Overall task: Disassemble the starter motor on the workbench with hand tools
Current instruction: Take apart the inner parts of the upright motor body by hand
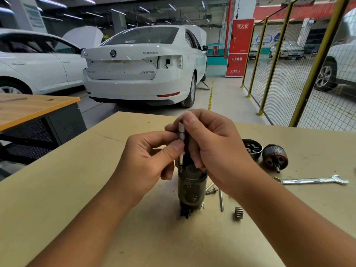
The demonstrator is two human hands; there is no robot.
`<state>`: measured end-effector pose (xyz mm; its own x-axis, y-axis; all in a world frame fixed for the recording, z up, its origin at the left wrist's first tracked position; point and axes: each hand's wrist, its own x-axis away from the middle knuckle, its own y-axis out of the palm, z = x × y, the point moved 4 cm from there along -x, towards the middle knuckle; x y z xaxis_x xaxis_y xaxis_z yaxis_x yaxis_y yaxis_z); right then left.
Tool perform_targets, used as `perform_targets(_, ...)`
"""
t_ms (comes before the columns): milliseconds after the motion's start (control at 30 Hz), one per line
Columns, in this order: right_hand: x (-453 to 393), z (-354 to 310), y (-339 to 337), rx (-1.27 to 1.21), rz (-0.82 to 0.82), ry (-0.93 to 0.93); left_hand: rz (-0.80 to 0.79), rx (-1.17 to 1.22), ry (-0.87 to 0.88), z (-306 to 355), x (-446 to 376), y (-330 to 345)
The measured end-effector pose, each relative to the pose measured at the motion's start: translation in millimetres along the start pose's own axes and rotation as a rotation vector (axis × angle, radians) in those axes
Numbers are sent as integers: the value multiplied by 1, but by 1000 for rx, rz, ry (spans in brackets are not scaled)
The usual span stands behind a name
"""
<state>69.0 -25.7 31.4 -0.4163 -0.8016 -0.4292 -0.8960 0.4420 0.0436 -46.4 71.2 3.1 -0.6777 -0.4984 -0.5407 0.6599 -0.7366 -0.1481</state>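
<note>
Standing upright on the worktop point(77, 199), the starter motor point(191, 186) is seen directly beneath both hands as a dark, grimy cylinder with a black terminal end at its base. A slim silver tool shaft point(181, 132) rising from its top is pinched between thumb and forefinger of the left hand point(148, 160), while the fingers of the right hand point(213, 149) are curled round the same shaft and the upper part of the motor. Just below the right wrist, loose bolts point(212, 189) and a long thin pin point(221, 201) are laid beside the motor, with a small pinion gear point(238, 213) nearer the viewer. Beyond the right hand, a shallow dark cap point(252, 148) is set open side up, holding small metal pieces that cannot be made out, and an armature point(275, 158) is laid beside it. An open-ended wrench point(314, 180) is placed to the right of that forearm. The motor's top and the tool's tip are hidden by the fingers.
</note>
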Motion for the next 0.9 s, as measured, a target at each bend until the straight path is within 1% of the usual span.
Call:
perform_targets(133, 2, -1, 1, -10, -16, 4, -21, -38, 20, 1, -1, -2)
perform_targets(300, 2, -3, 1, 30, 6, -9, -7, 1, -2, 0, -1, 0)
perform_targets(667, 1, -2, 1, 26, 11, -13, -12, 27, -26, -1, -1, 1)
perform_targets(800, 1, -1, 2, 19, -11, -25, -34, -20, -15, 1, -2, -2)
perform_targets(900, 1, -1, 2, 38, -22, -37, -18, 1, -8, 2, -2, -1)
